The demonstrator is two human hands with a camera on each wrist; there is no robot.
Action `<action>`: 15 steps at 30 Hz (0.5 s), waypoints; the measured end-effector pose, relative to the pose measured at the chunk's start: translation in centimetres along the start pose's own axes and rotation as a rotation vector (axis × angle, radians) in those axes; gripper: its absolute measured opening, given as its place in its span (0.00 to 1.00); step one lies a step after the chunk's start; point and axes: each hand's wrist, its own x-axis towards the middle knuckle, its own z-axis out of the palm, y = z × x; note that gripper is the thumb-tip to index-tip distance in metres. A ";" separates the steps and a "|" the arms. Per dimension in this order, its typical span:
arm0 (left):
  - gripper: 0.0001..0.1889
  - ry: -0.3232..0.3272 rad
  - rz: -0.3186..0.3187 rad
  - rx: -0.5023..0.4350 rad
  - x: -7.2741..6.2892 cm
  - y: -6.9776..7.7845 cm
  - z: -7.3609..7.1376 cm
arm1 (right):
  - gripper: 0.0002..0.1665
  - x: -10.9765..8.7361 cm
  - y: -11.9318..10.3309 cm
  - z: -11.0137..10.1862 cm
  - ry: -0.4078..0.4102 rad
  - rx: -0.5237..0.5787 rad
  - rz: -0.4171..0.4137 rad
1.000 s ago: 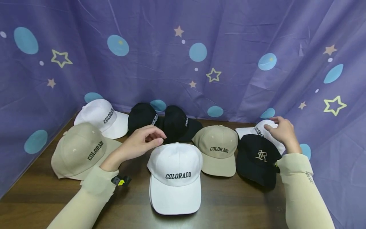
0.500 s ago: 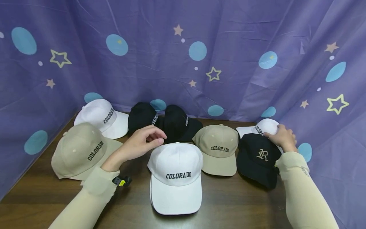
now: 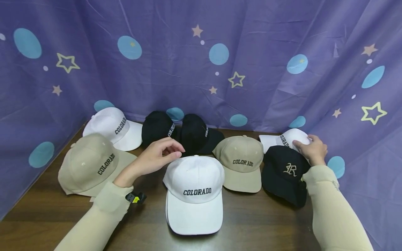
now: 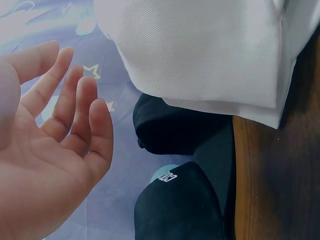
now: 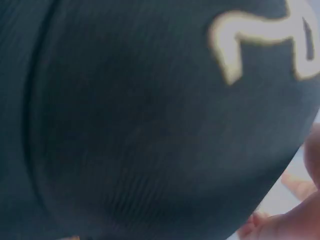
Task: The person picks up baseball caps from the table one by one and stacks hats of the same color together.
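White cloth is what the right hand (image 3: 312,150) grips: its thumb lies on the near side of the back-right white cap (image 3: 292,136) and its fingers bend over the crown's far side, some of their tips out of sight. That cap sits at the rear right of the desk (image 3: 251,223), brim to the left, partly hidden behind a black cap with a gold monogram (image 3: 282,181). From the right wrist, the monogrammed cap fills most of the view, blurred, with parts of the fingers at the lower right corner.

The left hand (image 3: 154,157) holds nothing; its fingers are loosely bent and spaced apart, thumb free, near the top of the front white cap (image 3: 195,193) but clear of it. This cap faces forward at the middle of the desk, COLORADO across its front, and a second white edge shows under its brim.

Just to its right stands the right beige cap (image 3: 240,164). On the other side are the left beige cap (image 3: 86,164) and, behind it, the back-left white cap (image 3: 105,123). Two black caps (image 3: 192,136) sit side by side at the rear, before a purple curtain (image 3: 176,76) printed with stars and blue spots.
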 end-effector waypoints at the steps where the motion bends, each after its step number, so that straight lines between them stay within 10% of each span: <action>1: 0.05 -0.001 0.000 -0.002 0.0 0.0 0.0 | 0.50 0.0 0.0 0.0 0.001 0.031 0.013; 15: 0.06 0.004 -0.024 -0.001 -0.1 0.0 -0.1 | 0.28 0.9 -3.3 -0.3 0.269 0.346 -0.135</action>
